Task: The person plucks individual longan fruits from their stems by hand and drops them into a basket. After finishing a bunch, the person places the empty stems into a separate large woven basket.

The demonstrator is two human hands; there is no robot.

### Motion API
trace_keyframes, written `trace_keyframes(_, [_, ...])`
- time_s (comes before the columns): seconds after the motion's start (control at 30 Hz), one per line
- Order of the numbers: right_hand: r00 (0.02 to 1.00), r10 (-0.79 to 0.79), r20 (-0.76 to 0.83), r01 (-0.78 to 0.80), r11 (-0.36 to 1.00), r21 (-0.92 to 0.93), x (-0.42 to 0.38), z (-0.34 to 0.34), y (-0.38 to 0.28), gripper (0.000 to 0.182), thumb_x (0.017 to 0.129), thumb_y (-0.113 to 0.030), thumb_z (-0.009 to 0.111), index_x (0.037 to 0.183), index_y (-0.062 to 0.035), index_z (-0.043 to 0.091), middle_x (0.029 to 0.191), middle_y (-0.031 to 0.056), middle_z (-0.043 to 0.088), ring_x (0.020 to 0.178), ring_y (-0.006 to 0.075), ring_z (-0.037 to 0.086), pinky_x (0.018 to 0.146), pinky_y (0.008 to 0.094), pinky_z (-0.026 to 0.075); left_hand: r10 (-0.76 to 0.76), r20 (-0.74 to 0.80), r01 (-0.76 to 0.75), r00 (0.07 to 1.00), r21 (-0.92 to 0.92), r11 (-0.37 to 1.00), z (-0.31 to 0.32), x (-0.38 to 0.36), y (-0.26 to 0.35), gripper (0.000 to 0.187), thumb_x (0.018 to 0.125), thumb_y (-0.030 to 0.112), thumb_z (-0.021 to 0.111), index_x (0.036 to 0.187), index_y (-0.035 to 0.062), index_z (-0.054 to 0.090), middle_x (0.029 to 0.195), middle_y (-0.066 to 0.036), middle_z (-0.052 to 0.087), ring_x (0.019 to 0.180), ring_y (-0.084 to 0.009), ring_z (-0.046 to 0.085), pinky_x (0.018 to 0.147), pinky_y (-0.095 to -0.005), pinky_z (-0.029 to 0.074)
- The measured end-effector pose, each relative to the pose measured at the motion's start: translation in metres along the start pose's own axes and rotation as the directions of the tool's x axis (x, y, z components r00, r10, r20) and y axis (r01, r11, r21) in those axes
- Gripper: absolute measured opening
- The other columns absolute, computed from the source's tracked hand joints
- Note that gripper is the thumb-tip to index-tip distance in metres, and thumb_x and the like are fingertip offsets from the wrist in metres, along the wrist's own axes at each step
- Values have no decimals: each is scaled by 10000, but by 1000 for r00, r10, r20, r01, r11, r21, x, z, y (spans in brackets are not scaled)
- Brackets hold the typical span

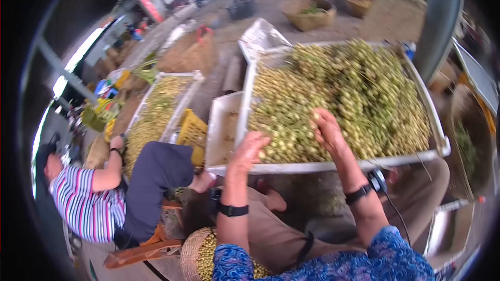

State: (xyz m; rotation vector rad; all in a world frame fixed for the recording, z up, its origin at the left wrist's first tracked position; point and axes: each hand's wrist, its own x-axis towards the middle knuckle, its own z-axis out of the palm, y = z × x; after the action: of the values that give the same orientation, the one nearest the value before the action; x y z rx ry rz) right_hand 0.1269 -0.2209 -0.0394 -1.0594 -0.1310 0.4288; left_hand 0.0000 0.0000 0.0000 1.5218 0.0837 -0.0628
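Observation:
A large white tray (pixel 312 167) in front of me is heaped with small round yellow-green fruits (pixel 291 130), with greener clusters on stems piled at the centre and right. At the tray's near left edge is my left hand (pixel 251 151), its fingers bent at the fruits; what they hold, if anything, is blurred. My right hand (pixel 328 129) is over the fruits near the middle, fingers curled together on something too small to name. A black band circles each wrist.
Below my left forearm stands a woven basket (pixel 191 255) of fruits. A seated person (pixel 88 203) in a striped shirt works at another tray (pixel 177 117) on the left, beside a yellow crate (pixel 191 132). A post (pixel 440 21) rises behind the tray's right corner.

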Motion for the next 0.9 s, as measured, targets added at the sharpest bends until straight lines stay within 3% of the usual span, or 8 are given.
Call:
trace_keyframes(0.07, [980, -37, -194, 64, 989, 135, -29, 11, 2, 54, 846, -139, 491, 814, -106, 521, 598, -21, 518, 379, 20, 385, 289, 150, 252, -231, -45, 227, 972, -91, 970, 28, 1, 28, 159, 778, 135, 547, 923, 74, 520, 667, 31, 474, 376, -15, 327, 287, -150, 183])
trace_keyframes(0.17, [986, -105, -132, 124, 981, 148, -27, -33, 5, 38, 828, -136, 530, 845, -102, 530, 597, -11, 523, 345, 24, 327, 275, 142, 206, -244, 36, 246, 969, -74, 966, 57, 19, 10, 131, 785, 151, 555, 880, 62, 546, 643, 46, 492, 370, 10, 319, 292, -142, 208])
trace_keyframes(0.37, [906, 125, 404, -297, 869, 396, -34, -58, -5, 107, 811, -119, 551, 891, -55, 519, 615, 25, 516, 345, 23, 288, 272, 140, 207, -213, 139, 225, 967, -77, 971, 36, 17, 14, 150, 798, 183, 559, 879, 58, 569, 625, 57, 502, 364, 18, 292, 307, -139, 211])
trace_keyframes(0.47, [977, 110, 180, -161, 942, 295, -32, -51, -14, 79, 811, -127, 554, 840, -62, 521, 583, 18, 514, 340, 30, 318, 266, 158, 221, -219, 2, 219, 976, 17, 976, 39, 18, -3, 167, 796, 180, 557, 893, 44, 571, 629, 54, 505, 366, 18, 289, 319, -132, 208])
trace_keyframes(0.57, [857, -374, -355, 265, 910, -319, -28, -43, -7, 97, 815, -169, 530, 785, -77, 521, 591, 10, 513, 418, 49, 406, 304, 202, 271, -204, 45, 204, 978, 14, 979, 43, 14, 14, 190, 800, 163, 544, 934, 29, 555, 646, 41, 527, 372, 19, 308, 324, -130, 203])
trace_keyframes(0.63, [860, -332, -387, 267, 940, -212, -35, -47, -11, 120, 819, -189, 521, 809, -69, 515, 608, 7, 505, 459, 51, 425, 311, 187, 280, -181, 86, 187, 980, -61, 980, 35, 12, 18, 193, 804, 147, 531, 951, 23, 548, 668, 28, 546, 375, 18, 327, 323, -131, 218])
trace_keyframes(0.73, [992, 124, -20, -123, 990, 71, -51, -50, 1, 268, 856, -318, 466, 964, -73, 483, 715, 9, 523, 466, 39, 444, 300, 137, 245, -145, 88, 155, 986, -133, 979, 36, 14, 15, 195, 811, 117, 508, 971, 12, 541, 707, 1, 578, 382, 15, 363, 322, -132, 251])
trace_keyframes(0.9, [962, 107, 252, -218, 853, 473, -59, -40, 18, 352, 846, -357, 483, 1039, -63, 468, 772, 25, 523, 443, 41, 420, 283, 125, 211, -156, 30, 158, 987, -113, 981, 44, 13, 17, 186, 819, 114, 500, 965, 8, 547, 728, -21, 594, 387, 16, 389, 328, -123, 288])
